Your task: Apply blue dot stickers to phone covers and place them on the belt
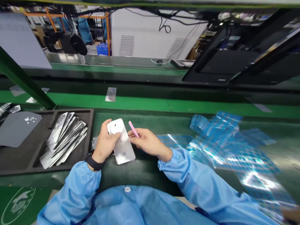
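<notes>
Head view: left hand (105, 141) grips metal plate (124, 150); right hand (148, 142) pinches pink stick (133, 129).

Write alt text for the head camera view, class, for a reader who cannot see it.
A person in a blue smock grips a silver metal plate in the left hand and pinches a pink stick in the right hand. On the green workbench, a black foam tray holds stacked plates; crumpled shiny blue film lies opposite.

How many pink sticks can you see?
1. The pink stick is pinched in the right hand, beside the silver metal plate held by the left hand. More could be hidden.
</notes>
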Tool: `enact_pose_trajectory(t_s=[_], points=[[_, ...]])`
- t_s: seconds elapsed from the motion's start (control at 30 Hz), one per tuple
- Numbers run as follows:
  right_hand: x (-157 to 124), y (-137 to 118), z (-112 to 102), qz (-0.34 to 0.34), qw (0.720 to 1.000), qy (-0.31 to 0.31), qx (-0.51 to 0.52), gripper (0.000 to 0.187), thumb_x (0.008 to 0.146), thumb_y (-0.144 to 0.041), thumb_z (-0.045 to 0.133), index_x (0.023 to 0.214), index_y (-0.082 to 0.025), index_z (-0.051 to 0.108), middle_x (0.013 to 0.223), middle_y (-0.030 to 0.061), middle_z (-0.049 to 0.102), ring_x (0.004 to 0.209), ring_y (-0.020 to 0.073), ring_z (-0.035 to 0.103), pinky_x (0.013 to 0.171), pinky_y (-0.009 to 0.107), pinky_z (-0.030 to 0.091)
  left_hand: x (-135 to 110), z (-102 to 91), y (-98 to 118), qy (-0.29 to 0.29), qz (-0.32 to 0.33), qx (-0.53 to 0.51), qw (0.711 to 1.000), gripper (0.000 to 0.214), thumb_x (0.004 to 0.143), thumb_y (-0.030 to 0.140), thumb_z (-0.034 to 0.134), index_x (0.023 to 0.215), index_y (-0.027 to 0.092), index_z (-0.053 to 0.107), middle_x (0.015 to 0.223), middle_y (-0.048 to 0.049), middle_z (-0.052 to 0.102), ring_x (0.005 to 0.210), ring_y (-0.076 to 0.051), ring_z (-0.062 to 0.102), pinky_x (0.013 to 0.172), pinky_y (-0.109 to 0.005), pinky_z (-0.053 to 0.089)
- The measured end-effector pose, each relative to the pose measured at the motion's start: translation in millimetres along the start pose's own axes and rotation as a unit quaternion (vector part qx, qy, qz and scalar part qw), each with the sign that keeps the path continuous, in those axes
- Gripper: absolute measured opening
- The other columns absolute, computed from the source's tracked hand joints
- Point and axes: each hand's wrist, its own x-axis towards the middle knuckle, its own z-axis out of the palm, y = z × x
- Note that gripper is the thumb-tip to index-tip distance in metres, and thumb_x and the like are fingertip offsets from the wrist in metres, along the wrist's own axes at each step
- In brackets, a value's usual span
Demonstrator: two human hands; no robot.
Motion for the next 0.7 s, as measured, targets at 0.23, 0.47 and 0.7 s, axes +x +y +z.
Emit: enact_pose_trajectory(t_s=[0.23, 0.47, 0.7], points=[[-11, 35, -37, 0.032, 0.985, 0.157, 0.057, 0.03, 0.074, -0.047, 0.063, 0.072, -0.017, 0.067, 0.057, -0.0003, 0.056, 0.049, 0.0105, 0.049, 0.047, 0.024, 0.042, -10, 7.9, 10, -0.114, -0.019, 0.124, 0.986, 0.06, 0.069, 0.016, 0.068, 0.123, 0.02, 0.042, 0.1, -0.0031, 0.064, 0.089, -0.02, 0.063, 0.084, -0.037, 0.049], [-21, 39, -23, 0.1, 0.994, 0.021, 0.04, 0.01, 0.079, -0.023, 0.064, 0.075, -0.015, 0.061, 0.06, 0.0014, 0.066, 0.051, 0.0117, 0.062, 0.052, 0.023, 0.053, -13, 17.6, 4, -0.183, 0.089, 0.319, 0.926, 0.054, 0.064, 0.013, 0.076, 0.112, 0.02, 0.05, 0.116, -0.0075, 0.058, 0.11, -0.026, 0.055, 0.097, -0.044, 0.043], [-17, 43, -19, 0.099, 0.995, 0.024, -0.016, 0.007, 0.081, -0.017, 0.062, 0.074, -0.015, 0.062, 0.059, 0.0006, 0.066, 0.05, 0.0112, 0.063, 0.047, 0.02, 0.052, -15, 13.7, -6, -0.236, 0.163, 0.392, 0.874, 0.053, 0.067, 0.023, 0.08, 0.114, 0.019, 0.054, 0.117, -0.0083, 0.059, 0.11, -0.029, 0.051, 0.099, -0.047, 0.04]])
